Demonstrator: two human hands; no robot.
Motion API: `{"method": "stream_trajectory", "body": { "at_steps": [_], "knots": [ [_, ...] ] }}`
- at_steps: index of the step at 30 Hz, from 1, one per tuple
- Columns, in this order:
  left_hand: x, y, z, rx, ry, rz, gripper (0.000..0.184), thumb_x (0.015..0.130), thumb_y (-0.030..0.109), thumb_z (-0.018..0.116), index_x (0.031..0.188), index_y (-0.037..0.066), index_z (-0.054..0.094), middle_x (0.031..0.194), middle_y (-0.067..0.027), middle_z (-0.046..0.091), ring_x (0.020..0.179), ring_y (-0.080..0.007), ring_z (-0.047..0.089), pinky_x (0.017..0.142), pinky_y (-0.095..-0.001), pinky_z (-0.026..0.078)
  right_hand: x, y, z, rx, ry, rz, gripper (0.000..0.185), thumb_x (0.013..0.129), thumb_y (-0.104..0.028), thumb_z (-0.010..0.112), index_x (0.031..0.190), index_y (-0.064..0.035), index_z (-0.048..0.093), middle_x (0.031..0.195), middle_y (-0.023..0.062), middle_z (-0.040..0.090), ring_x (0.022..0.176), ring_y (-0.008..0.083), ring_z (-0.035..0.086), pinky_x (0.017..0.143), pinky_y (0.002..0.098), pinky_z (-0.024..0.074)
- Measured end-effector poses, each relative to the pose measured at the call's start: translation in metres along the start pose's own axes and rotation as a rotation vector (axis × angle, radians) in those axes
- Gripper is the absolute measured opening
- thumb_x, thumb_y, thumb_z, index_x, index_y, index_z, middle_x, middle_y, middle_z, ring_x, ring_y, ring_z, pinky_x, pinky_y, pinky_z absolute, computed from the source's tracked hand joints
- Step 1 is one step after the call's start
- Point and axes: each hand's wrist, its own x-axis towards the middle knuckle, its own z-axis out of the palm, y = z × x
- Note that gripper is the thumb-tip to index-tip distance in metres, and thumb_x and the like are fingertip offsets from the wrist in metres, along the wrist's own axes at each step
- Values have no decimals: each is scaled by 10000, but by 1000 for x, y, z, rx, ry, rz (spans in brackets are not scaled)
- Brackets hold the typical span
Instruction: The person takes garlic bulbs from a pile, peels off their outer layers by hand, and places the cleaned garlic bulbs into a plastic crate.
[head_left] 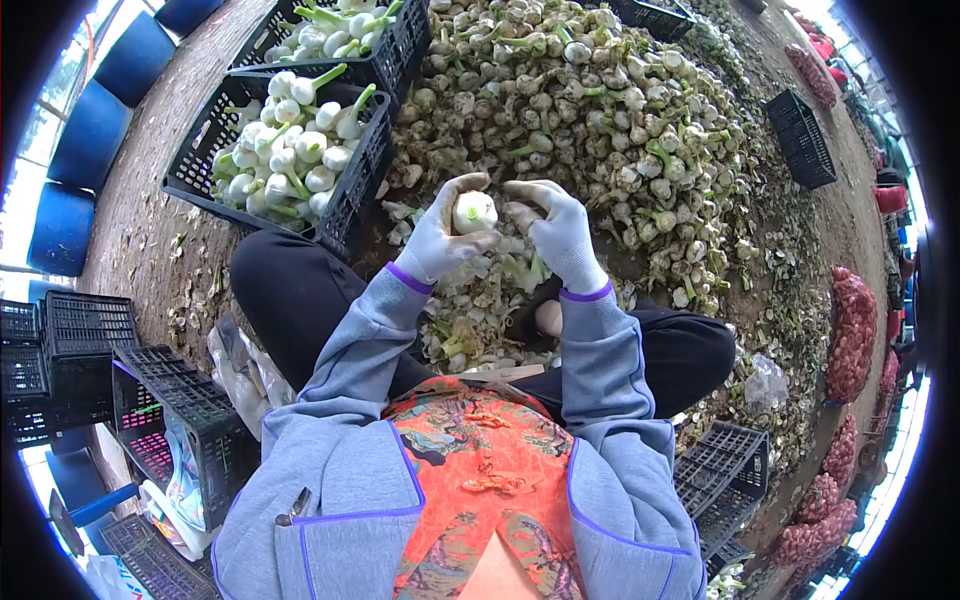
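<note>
1. One pale-gloved left hand point(440, 235) is gripping a smooth, round, white bulb with a green patch point(475, 212), its thumb and fingers bending partway around it. The pale-gloved right hand point(565, 238) is curling its fingers and thumb toward the bulb; I cannot tell whether it is pinching anything.

2. The bulb is turning its green patch up toward the wearer, probably so that this part can be seen. The left hand is holding it from one side, which seems to leave the other side free for the right hand.

3. The bulb is resting between the two hands, against the inside of the left and just beside the right fingertips; whether these are touching it is unclear.

4. Loose, pale papery scraps point(485, 300) are lying on the brown earthen floor point(150, 235) below the hands, between the black-trousered legs point(290, 295).

5. A large heap of soil-stained, rough-skinned bulbs point(590, 120) is spreading beyond the hands, its near edge probably kept within easy reach.

6. A black plastic lattice crate point(366, 165) is standing beyond the left knee, its right edge near the heap; clean white bulbs with green stems point(285, 160) are filling it, apparently kept apart from the soiled ones.
</note>
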Motion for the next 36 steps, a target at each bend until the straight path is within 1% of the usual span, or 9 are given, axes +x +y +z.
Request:
{"method": "stream_trajectory", "body": {
  "at_steps": [2,5,8,11,16,18,21,31,36],
  "knots": [
    [0,1,1,74,-8,-30,802,698,89,830,1354,39,372,1143,-53,527,1005,-123,560,860,-262,496,1,-20,0,91,-60,-71,271,792,-113,683,1053,-39,689,1014,140,650,906,279,648,813,310,516],
    [-1,-1,1,113,9,-52,819,648,108,869,1321,42,406,1144,-54,533,1020,-126,561,886,-263,491,4,-33,-1,-79,-127,-170,194,764,-56,691,954,-19,705,907,118,658,867,223,657,743,294,512],
    [-5,5,3,223,4,-22,776,657,116,863,1299,39,435,1145,-53,546,1041,-130,559,898,-275,489,8,-37,1,-387,-180,-293,123,747,-108,658,837,-25,674,833,136,621,803,316,621,721,378,503],
    [-7,5,4,236,-25,-22,744,670,112,851,1290,37,447,1152,-53,552,1047,-131,560,905,-278,486,10,-42,3,-515,-248,-203,150,781,-131,612,891,-35,646,886,139,602,875,319,609,783,397,495],
    [-3,7,8,115,3,16,700,690,108,836,1274,37,457,1166,-58,557,1036,-137,569,904,-279,489,12,-14,12,-224,-107,-161,133,791,-97,608,880,1,602,878,157,598,852,327,608,755,401,486],
    [-1,0,7,98,91,168,650,724,105,816,1265,37,463,1164,-64,568,1015,-134,581,877,-273,501,11,-9,14,-71,-29,51,117,804,-80,607,871,16,601,855,171,614,818,325,617,726,391,487],
    [2,-7,7,-32,244,136,612,759,102,793,1270,37,462,1137,-66,596,990,-126,594,853,-264,506,9,-5,11,196,-69,242,129,813,-88,613,878,24,613,838,183,628,785,314,630,698,373,494],
    [3,-18,7,125,416,218,379,809,111,761,1127,13,579,1020,-61,643,895,-113,615,797,-254,517,3,-1,29,-53,-32,41,160,801,-97,621,890,32,589,878,181,596,836,343,610,728,394,486],
    [0,-22,-2,-172,422,96,294,842,142,729,1084,7,631,1100,-76,640,932,-133,623,847,-269,511,7,5,30,-329,64,-62,141,795,-93,595,889,6,559,949,178,555,871,370,571,753,438,473]
  ]
}}
